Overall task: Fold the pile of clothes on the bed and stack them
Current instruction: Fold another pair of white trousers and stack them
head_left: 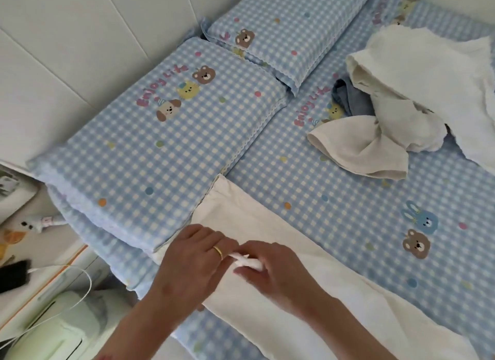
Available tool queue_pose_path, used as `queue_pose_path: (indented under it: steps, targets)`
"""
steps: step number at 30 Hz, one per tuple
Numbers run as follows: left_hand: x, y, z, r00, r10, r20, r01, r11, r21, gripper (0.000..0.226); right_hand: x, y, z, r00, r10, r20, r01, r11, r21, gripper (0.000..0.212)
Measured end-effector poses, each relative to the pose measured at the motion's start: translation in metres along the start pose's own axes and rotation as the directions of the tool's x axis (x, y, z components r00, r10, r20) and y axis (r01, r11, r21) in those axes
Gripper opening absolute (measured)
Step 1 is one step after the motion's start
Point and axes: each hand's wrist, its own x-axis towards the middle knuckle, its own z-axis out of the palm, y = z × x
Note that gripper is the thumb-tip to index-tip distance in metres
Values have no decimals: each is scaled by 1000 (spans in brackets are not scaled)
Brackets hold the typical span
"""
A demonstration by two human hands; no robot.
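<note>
Observation, bedside. A long cream garment (267, 241) lies flat on the blue checked bed sheet (348, 212), its far corner touching the near pillow (160, 134) and its long axis running from that pillow diagonally toward the person's right side and out of the bottom of the view.

Both hands meet over the garment, just on the near side of the pillow. Left hand (195, 255): fingers curled, ring visible, fingertips closing on a small bunched white fold (247, 261) of cloth. Right hand (270, 265): fingers also curled, pinching the same fold from the other side. The two hands are touching or nearly so; neither is clearly nearer the fold. Whether the fold is a hem, a tie or a tag of the garment cannot be told.

The rest of the work, the unfolded pile (401, 97) of white, cream and one blue-grey piece, sits well beyond the pillow's far-right corner, away from both hands; the right hand is on its side.

Judgement: the garment is being tidied before folding. Since nearly all its length extends away from the pillow toward the right arm, the coming fold likely runs along that axis. No finished stack is visible; task appears early.
</note>
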Motion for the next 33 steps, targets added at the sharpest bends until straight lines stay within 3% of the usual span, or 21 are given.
queue_pose_path:
  steps: [2, 3, 4, 5, 6, 8, 11, 13, 17, 20, 22, 24, 26, 29, 31, 33]
  targets:
    - [-4, -16, -9, 957, -289, 29, 288, 928, -235, 38, 11, -12, -15, 1000, -10, 25, 7, 993, 120, 9]
    - [-10, -29, -14, 871, -458, 178, 487, 756, -439, 53, 14, -14, -25, 998, -14, 58, 4, 985, 171, 17]
    - [-18, -44, -13, 763, -527, 374, 633, 497, -593, 64, 14, -14, -35, 996, -8, 92, -11, 978, 208, 27]
    - [-25, -56, -8, 688, -501, 525, 708, 308, -635, 70, 15, -14, -45, 993, 2, 121, -31, 971, 239, 34]
    - [-30, -65, -2, 654, -461, 600, 748, 276, -603, 73, 16, -14, -54, 989, 10, 149, -50, 962, 269, 36]
    - [-34, -71, 19, 647, -412, 641, 762, 353, -542, 74, 19, -13, -67, 980, 28, 198, -92, 941, 325, 32]
    - [-29, -70, 43, 726, -393, 564, 687, 444, -575, 74, 30, -10, -77, 966, 67, 251, -172, 888, 425, 26]
    - [-25, -68, 43, 729, -440, 524, 684, 472, -556, 79, 37, -10, -81, 952, 88, 293, -234, 824, 515, 27]
    - [-27, -71, 30, 728, -446, 521, 685, 431, -588, 45, 47, -5, -85, 930, 114, 349, -305, 769, 562, 39]
    - [-41, -75, 26, 703, -477, 527, 710, 430, -557, 25, 50, -1, -90, 942, 151, 298, -302, 765, 568, 41]
    - [-55, -78, 24, 667, -495, 557, 742, 370, -560, 33, 51, 3, -92, 948, 176, 266, -300, 773, 558, 43]
    - [-65, -75, 16, 676, -488, 553, 724, 300, -621, 26, 54, 4, -92, 951, 185, 246, -290, 808, 514, 45]
    - [-74, -70, 5, 704, -552, 447, 686, 365, -629, 11, 58, 2, -90, 957, 186, 224, -276, 826, 492, 39]
    - [-83, -75, -15, 677, -697, 236, 670, 452, -589, 26, 73, -4, -87, 968, 206, 141, -249, 840, 483, 30]
    - [-82, -93, -26, 620, -742, 254, 711, 395, -581, 25, 92, -4, -80, 969, 231, 89, -247, 889, 386, 15]
    - [-75, -116, -25, 588, -743, 320, 774, 401, -491, 25, 117, 5, -65, 971, 239, 26, -238, 938, 251, 18]
